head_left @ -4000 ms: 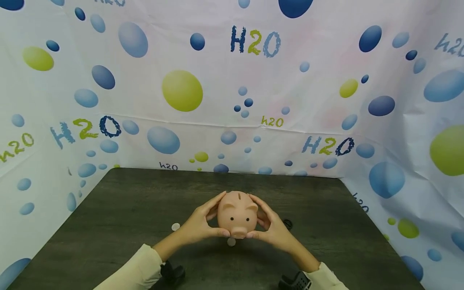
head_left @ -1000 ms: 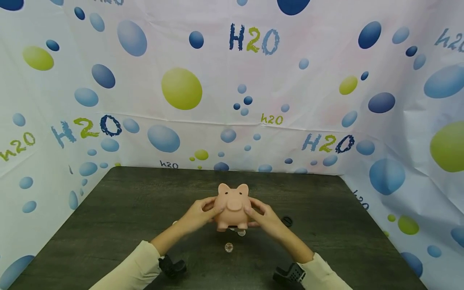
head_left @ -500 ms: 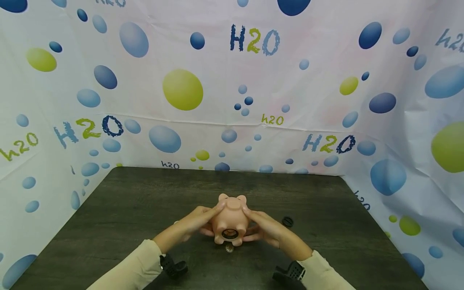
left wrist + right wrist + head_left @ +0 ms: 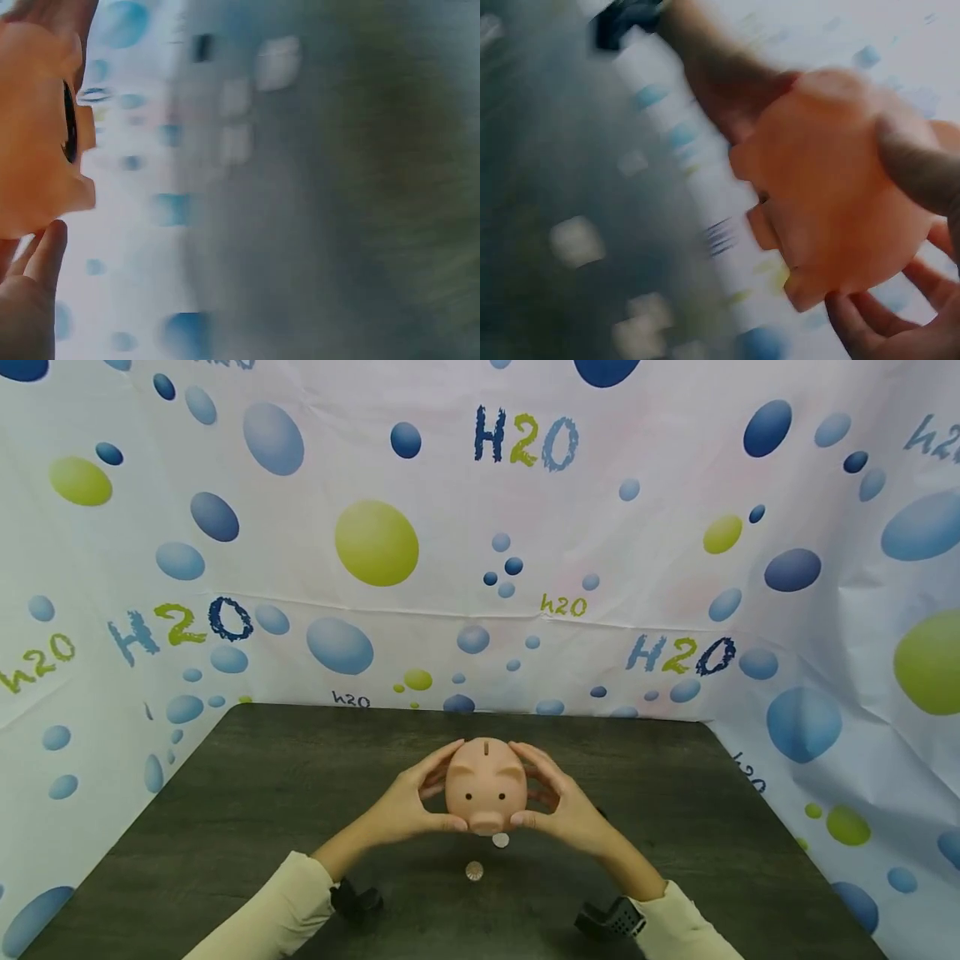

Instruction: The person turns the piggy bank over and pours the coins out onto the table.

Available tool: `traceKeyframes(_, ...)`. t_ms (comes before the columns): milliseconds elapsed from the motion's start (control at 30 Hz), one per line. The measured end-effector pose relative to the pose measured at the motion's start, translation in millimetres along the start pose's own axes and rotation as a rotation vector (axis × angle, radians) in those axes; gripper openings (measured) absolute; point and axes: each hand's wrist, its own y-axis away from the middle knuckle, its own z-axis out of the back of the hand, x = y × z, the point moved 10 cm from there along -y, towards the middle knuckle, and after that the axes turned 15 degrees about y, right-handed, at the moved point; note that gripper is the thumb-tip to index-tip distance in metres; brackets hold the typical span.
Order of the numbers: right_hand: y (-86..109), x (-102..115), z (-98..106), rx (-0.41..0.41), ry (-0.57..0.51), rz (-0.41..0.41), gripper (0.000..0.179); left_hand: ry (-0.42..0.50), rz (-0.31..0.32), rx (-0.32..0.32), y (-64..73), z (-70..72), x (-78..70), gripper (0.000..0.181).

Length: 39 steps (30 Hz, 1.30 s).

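Both hands hold a pink piggy bank (image 4: 486,781) above the dark table, one on each side. Its snout faces the head camera and the coin slot shows on top. The left hand (image 4: 411,797) has its thumb beside the snout and its fingers round the bank's side. On the other side, the right hand (image 4: 564,806) grips the same way. A dark-rimmed round opening (image 4: 70,124) shows in the belly in the left wrist view. Beneath the bank, a silvery coin (image 4: 500,840) and a second coin (image 4: 474,871) lie on the table.
A sliver of a black round piece (image 4: 602,813) shows behind the right wrist. Blurred pale pieces (image 4: 577,241) lie on the table in the right wrist view. A white sheet (image 4: 450,593) with coloured dots hangs along the table's far and side edges.
The piggy bank was tipped back, turning its belly opening toward the head camera, then tilted forward again and raised. Compared with four seconds ago, one more coin shows below it.
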Motion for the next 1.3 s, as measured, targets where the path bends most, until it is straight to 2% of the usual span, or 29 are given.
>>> traceKeyframes(100, 9.2, -19.8, -13.9, 0.024, -0.056, -0.011, 0.081, 0.027, 0.047, 0.000, 7.3, -3.1, 20.3, 0.096)
traceKeyframes(167, 12.3, -28.4, -18.0, 0.020, -0.101, -0.024, 0.081, 0.053, 0.071, -0.012, 9.0, -3.0, 27.1, 0.096)
traceKeyframes(400, 9.5, -26.4, -11.9, -0.014, -0.153, -0.029, 0.078, 0.091, 0.087, -0.026, 3.6, -0.5, 22.7, 0.094)
traceKeyframes(567, 7.9, -29.8, -9.1, -0.035, -0.134, -0.112, 0.071, 0.162, 0.100, -0.033, 1.7, 0.7, 20.5, 0.084)
traceKeyframes(700, 4.0, -35.5, -6.8, -0.052, -0.150, -0.225, 0.064, 0.166, 0.127, -0.102, -1.7, 6.8, 19.0, 0.073)
traceKeyframes(800, 1.0, -40.5, -5.8, -0.062, -0.200, -0.339, 0.064, 0.141, 0.204, -0.180, -3.0, 12.3, 24.0, 0.067)
traceKeyframes(967, 1.5, -49.1, -13.8, -0.009, -0.278, -0.496, 0.064, 0.246, 0.401, -0.263, 3.1, 11.5, 37.9, 0.067)
traceKeyframes(1100, 7.4, -56.7, -24.2, 0.044, -0.303, -0.565, 0.064, 0.302, 0.536, -0.299, 12.2, 8.8, 51.4, 0.071)
traceKeyframes(1200, 10.5, -60.2, -29.0, 0.052, -0.310, -0.592, 0.067, 0.319, 0.589, -0.315, 17.3, 7.9, 57.9, 0.074)
traceKeyframes(1300, 9.7, -60.9, -30.4, 0.048, -0.322, -0.609, 0.070, 0.322, 0.595, -0.316, 18.0, 8.5, 57.7, 0.075)
